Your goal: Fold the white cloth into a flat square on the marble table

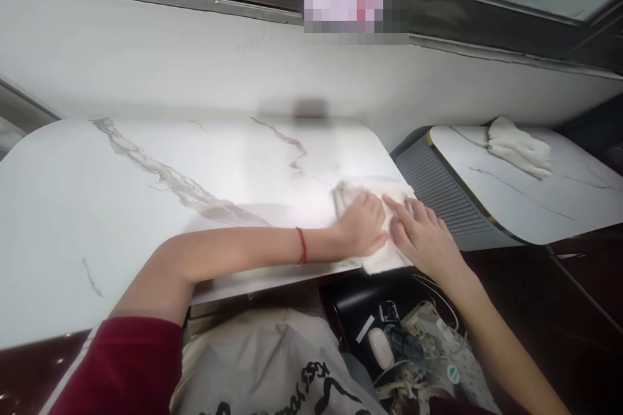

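A white cloth (385,260) lies bunched at the right end of a white marble-patterned tabletop (233,165), and part of it hangs over the front edge. My left hand (363,224), with a red string bracelet on the wrist, presses on the cloth with its fingers curled into it. Close beside it, my right hand (426,233) grips the cloth's right part; its index finger points toward the left hand and the other fingers bend over the fabric. Some of the cloth is hidden under both hands.
To the right stands a second marble-patterned table (516,201) with ribbed grey sides, bearing another white cloth (518,146). Below the near edge, a black surface (353,301) holds a white earbud case (380,349), cables and small items. A white wall (170,65) rises behind.
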The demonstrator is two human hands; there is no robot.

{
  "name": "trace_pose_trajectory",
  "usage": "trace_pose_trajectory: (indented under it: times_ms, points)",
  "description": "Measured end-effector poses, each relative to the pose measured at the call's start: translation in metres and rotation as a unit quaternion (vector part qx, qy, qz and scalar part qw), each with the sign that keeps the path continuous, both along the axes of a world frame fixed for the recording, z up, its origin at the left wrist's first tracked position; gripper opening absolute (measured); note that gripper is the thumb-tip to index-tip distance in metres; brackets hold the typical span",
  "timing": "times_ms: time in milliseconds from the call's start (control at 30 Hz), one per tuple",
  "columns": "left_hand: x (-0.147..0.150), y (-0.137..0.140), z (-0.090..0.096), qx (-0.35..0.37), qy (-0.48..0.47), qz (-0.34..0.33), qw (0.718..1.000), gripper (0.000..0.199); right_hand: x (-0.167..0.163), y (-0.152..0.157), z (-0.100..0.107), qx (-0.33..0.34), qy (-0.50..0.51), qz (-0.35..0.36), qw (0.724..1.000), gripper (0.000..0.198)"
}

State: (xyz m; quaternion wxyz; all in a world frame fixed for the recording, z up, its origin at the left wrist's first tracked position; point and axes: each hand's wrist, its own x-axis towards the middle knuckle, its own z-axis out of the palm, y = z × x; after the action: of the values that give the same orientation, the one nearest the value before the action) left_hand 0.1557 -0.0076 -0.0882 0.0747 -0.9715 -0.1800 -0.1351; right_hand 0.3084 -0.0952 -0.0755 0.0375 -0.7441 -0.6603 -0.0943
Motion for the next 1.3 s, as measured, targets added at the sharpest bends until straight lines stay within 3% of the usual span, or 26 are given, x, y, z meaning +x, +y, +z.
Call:
trace_pose_trajectory:
  times_ms: [100, 167, 333, 467, 700, 967, 1300]
  points:
    - [0.014, -0.007, -0.005, 0.03, 0.008, 0.034, 0.999, 0.06, 0.01, 0.002, -0.004, 0.0, 0.011, -0.004, 1.0, 0.062]
    - [0.022, 0.005, -0.007, 0.017, 0.001, 0.052, 0.998, 0.059, 0.015, 0.018, -0.01, 0.014, 0.019, -0.011, 1.0, 0.063]
    - [0.03, 0.076, -0.01, -0.056, -0.046, 0.061, 0.995, 0.061, 0.031, 0.092, -0.027, 0.061, 0.055, -0.027, 0.996, 0.061]
    - [0.025, 0.128, -0.01, -0.097, -0.05, 0.111, 0.988, 0.062, 0.036, 0.159, -0.035, 0.087, 0.057, 0.0, 0.995, 0.06]
    - [0.005, 0.181, -0.005, -0.147, -0.041, 0.189, 0.97, 0.067, 0.018, 0.235, -0.035, 0.076, 0.061, 0.053, 0.994, 0.061]
    - [-0.014, 0.203, 0.001, -0.165, -0.065, 0.215, 0.96, 0.064, 0.004, 0.273, -0.03, 0.026, 0.042, 0.063, 0.997, 0.062]
    - [-0.013, 0.204, -0.003, -0.142, -0.065, 0.214, 0.964, 0.064, 0.009, 0.268, -0.033, 0.038, 0.045, 0.084, 0.995, 0.064]
